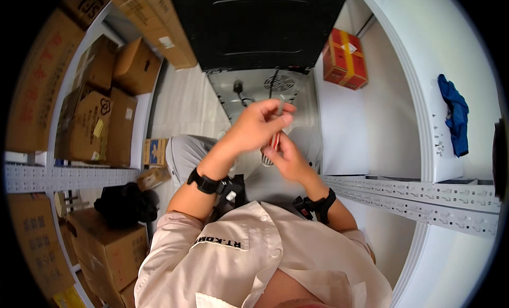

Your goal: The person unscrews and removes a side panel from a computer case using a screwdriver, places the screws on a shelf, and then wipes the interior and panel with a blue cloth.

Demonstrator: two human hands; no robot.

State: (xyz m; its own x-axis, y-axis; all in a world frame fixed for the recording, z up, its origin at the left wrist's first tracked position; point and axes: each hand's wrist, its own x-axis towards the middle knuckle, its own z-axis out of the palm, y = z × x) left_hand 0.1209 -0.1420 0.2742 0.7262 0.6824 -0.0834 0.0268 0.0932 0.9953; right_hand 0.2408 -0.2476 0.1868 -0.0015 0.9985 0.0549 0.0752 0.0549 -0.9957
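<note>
My left hand (257, 126) is closed, its thumb and fingers pinching a thin grey piece (281, 103) that is blurred. Just below and to the right, my right hand (289, 160) is curled around a red-and-white striped handle (274, 141), possibly a screwdriver's. The two hands nearly touch; whether the grey piece and the handle are joined is hidden. Beyond them stands a black appliance panel (260, 29). Under it a grey metal plate (225, 90) carries a round vent grille (279, 83) and a black cable plug (238, 87).
Metal shelving with cardboard boxes (91, 125) rises on the left, a black cloth bundle (124, 204) among them. A red box with yellow tape (344, 58) stands at the right of the appliance. White shelving (382, 196) flanks my right arm, and a blue cloth (454, 114) lies there.
</note>
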